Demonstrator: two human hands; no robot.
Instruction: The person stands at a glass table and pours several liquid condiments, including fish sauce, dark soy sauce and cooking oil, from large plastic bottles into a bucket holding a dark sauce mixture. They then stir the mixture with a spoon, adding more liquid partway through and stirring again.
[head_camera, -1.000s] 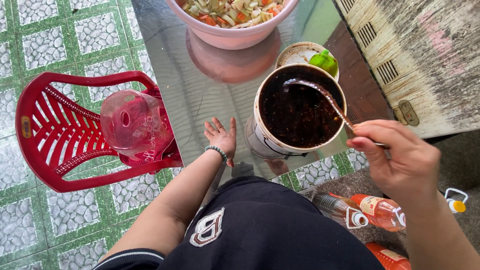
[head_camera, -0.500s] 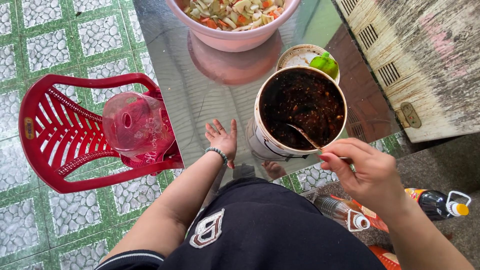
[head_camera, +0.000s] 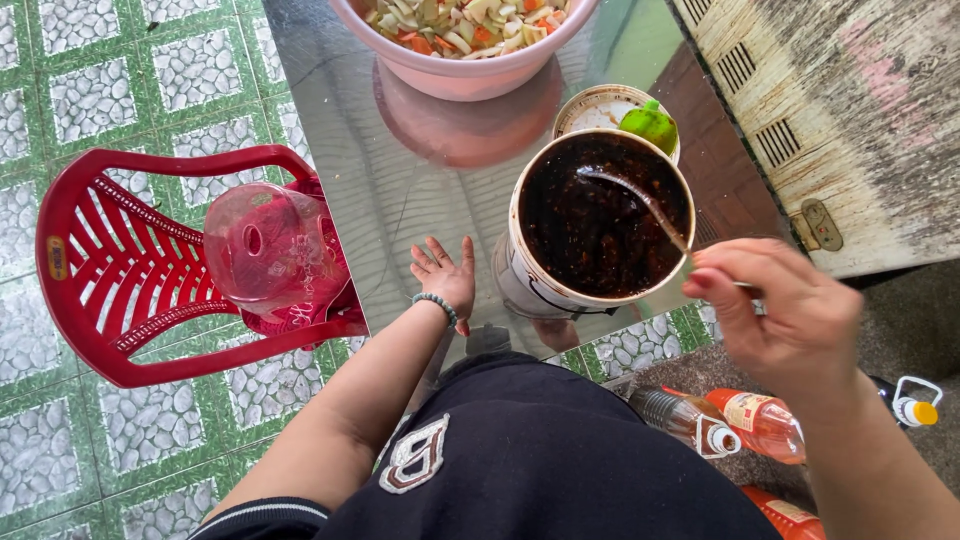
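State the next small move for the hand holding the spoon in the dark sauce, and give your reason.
Probably sweep the spoon round again: the right hand pinches its handle, its bowl sits in the dark sauce, and the left hand rests flat on the table beside the tub.

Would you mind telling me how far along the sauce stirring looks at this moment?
Done: the white bucket already holds dark sauce. In hand: the right hand holds a spoon with its bowl in the sauce, while the left hand rests flat on the shiny table. Left: the pink bowl of chopped vegetables sits apart, undressed.
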